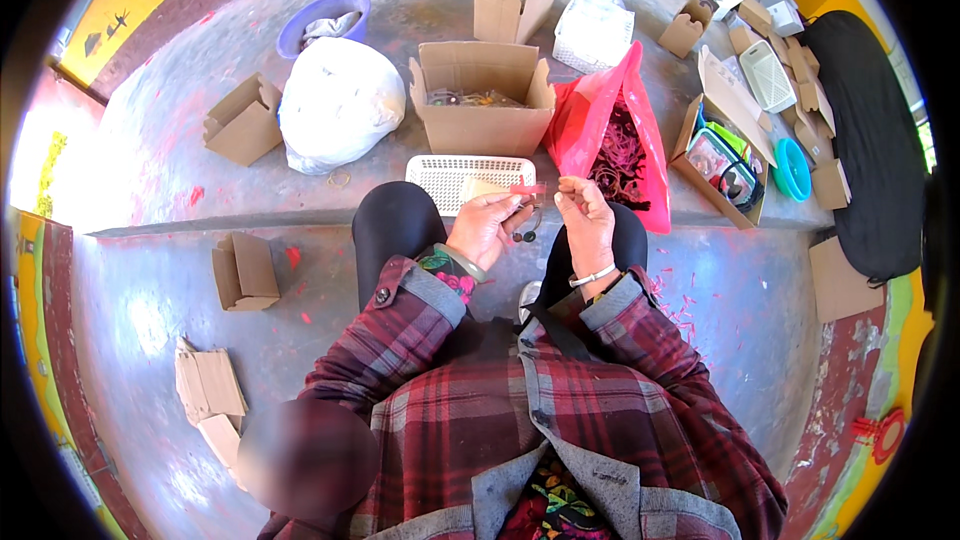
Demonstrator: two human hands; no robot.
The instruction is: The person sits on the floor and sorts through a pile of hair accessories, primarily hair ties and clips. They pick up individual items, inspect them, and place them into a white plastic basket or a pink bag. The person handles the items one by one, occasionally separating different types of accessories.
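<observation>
My left hand is closed, its thumb and fingers pinching a small clear packet with a red strip along it. Just beneath it hangs a thin dark band with round dark beads; which hand carries the band I cannot tell. To the right, my right hand is raised with thumb and forefinger pressed together near the packet's right side; whatever lies in that pinch is too small to make out. Both hands are between my knees, in front of a white perforated basket that has pale flat pieces in it.
Beyond the basket stands an open carton of small wrapped items, beside a pink bag of dark and magenta bands. A full white sack and an empty carton sit left. Rightward are a filled box and a turquoise basin.
</observation>
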